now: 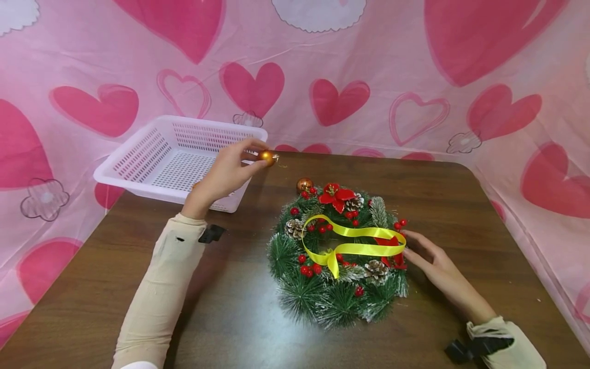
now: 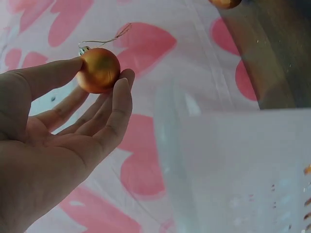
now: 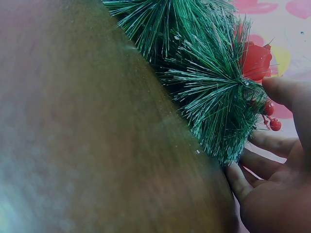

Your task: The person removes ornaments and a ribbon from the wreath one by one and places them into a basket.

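Left grip [image 1: 227, 170] pinches gold bauble [image 2: 100, 73], likely light, slick, dentable, best held near its cap [image 2: 84, 50]; right grip [image 1: 443, 269], fingers relaxed, touches wreath [image 1: 301, 293] at right.

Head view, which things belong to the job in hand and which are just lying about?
Job, it seems:
orange bauble, pinched by left hand
green wreath, right hand at its edge
second bauble
white basket

Only surroundings:
wooden table
heart-print cloth
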### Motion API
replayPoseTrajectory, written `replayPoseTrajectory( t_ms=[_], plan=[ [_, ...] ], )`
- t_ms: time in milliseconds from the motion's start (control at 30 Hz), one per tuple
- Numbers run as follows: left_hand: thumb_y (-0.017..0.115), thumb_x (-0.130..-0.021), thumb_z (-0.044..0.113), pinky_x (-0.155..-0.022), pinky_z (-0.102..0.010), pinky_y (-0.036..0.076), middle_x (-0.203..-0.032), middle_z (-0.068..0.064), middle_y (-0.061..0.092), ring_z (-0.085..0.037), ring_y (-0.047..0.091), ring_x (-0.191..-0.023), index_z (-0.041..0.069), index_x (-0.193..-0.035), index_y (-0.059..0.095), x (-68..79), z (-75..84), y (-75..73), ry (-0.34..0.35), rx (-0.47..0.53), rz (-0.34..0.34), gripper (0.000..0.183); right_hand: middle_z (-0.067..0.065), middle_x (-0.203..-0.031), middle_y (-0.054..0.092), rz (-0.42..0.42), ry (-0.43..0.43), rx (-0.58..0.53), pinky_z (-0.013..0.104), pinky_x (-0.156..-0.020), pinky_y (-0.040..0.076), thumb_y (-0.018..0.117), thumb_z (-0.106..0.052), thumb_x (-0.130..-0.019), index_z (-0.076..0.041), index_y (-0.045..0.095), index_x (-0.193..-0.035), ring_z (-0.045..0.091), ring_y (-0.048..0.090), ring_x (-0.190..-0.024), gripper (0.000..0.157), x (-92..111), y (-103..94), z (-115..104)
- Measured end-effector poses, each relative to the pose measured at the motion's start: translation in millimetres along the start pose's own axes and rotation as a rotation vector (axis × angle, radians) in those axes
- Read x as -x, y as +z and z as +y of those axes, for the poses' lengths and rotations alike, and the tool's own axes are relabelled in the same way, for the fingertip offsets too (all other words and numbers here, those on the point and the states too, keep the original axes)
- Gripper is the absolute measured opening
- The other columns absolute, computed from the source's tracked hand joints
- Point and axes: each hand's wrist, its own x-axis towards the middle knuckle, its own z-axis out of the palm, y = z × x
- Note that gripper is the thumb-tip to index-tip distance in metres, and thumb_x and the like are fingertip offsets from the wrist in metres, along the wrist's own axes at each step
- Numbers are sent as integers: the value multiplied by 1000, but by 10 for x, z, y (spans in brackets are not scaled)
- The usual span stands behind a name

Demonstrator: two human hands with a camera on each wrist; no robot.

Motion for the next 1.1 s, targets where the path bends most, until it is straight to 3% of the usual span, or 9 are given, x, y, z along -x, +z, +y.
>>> replayPoseTrajectory(
  t_ms=[300, 833, 1100],
  plan=[
    [72, -92, 13, -94, -44, 53, -123, -11, 65, -28, 67, -108, 4, -125, 61, 36, -28, -205, -99, 3, 60, 36, 15, -147, 45, 4, -12, 2, 6, -92, 37, 55, -24, -103, -10, 43, -148, -10, 40, -122, 48, -1, -2, 11],
    [69, -95, 21, -95, -51, 50, -124, -14, 66, -32, 63, -114, 7, -127, 61, 93, -209, -442, -176, -63, 151, 36, 13, -145, 47, -1, -9, 3, 7, -92, 37, 55, -24, -103, -11, 44, -148, -8, 42, -122, 48, -5, 2, 11],
    [67, -96, 21, -94, -49, 51, -128, -14, 64, -29, 61, -116, 6, -130, 59, 94, -350, -514, -219, -61, 168, 38, 16, -145, 47, 0, -11, 2, 7, -91, 39, 54, -24, -104, -9, 43, -148, -9, 43, -121, 48, -6, 2, 10]
  ],
)
